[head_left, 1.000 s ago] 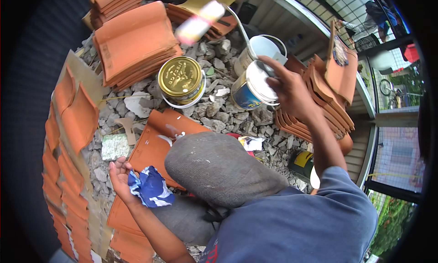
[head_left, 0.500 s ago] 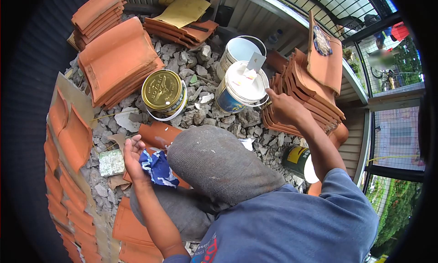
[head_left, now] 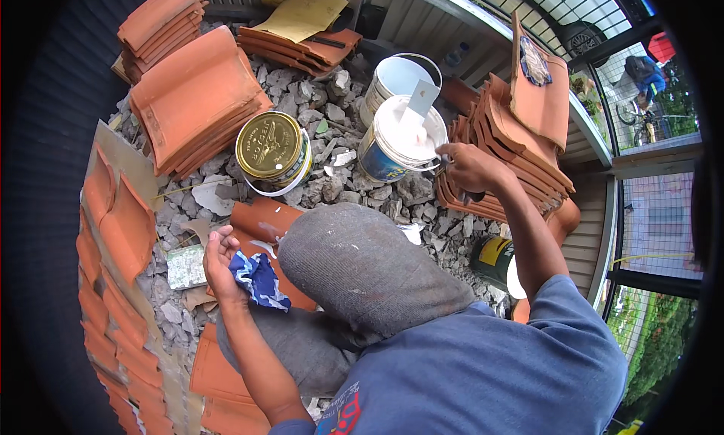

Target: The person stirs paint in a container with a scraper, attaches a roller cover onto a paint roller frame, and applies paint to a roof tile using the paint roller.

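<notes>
My left hand (head_left: 220, 265) is raised beside my bent knee, fingers loosely apart. A crumpled blue-and-white cloth (head_left: 260, 279) lies against its palm side; whether the thumb pins it is hidden. My right hand (head_left: 477, 170) is at the right rim of a blue-and-white bucket (head_left: 383, 160), its fingers curled round something dark that I cannot make out. White paste (head_left: 411, 133) fills the bucket's top, and a flat grey scraper (head_left: 424, 97) stands tilted in it. Behind sits another white bucket (head_left: 397, 77) with its handle up. A gold-lidded can (head_left: 268, 145) stands to the left.
Stacks of orange roof tiles stand left (head_left: 192, 96), at the back (head_left: 309, 50) and right (head_left: 513, 141). Broken grey rubble (head_left: 332, 186) covers the ground. A dark green can (head_left: 490, 258) lies beyond my right knee (head_left: 362, 261). A metal fence (head_left: 656, 216) runs along the right.
My right hand's fingers have gone from pointing at the bucket rim to curled. The scraper and the paste's surface have shifted slightly. My left hand and the cloth look much the same.
</notes>
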A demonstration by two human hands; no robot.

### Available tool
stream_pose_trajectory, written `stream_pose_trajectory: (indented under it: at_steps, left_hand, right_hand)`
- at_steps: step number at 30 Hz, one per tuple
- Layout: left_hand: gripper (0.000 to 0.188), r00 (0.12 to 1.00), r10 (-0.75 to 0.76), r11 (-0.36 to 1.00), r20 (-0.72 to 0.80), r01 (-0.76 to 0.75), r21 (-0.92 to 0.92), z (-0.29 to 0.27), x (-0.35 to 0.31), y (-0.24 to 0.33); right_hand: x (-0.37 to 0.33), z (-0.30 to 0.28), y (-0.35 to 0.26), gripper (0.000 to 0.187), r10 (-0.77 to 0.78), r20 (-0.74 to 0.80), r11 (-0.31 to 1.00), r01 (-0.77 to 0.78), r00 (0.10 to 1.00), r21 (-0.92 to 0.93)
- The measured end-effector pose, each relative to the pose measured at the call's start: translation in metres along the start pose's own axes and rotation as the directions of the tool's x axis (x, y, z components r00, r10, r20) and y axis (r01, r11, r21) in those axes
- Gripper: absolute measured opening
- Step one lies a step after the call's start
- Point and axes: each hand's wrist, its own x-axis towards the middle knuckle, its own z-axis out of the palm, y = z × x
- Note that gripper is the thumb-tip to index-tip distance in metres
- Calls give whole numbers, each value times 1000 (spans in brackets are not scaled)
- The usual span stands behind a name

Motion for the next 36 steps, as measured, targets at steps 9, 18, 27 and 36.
stream_pose_trajectory:
  at_steps: [9,18,27,36]
  left_hand:
    - [41,998,55,998,21,-56,7,-2,-19,13]
    - [40,997,69,998,19,-69,-12,-5,-22,12]
    - [36,997,78,997,12,-78,-18,2,-18,12]
    - [35,996,93,996,6,-93,-7,7,-18,12]
  right_hand:
    - [-1,-18,4,58,20,53,964,-33,998,264]
    - [7,-13,12,50,-9,165,972,-30,986,234]
    - [9,-6,6,49,-35,113,988,18,993,151]
    - [13,13,-1,55,-43,-9,994,42,999,-104]
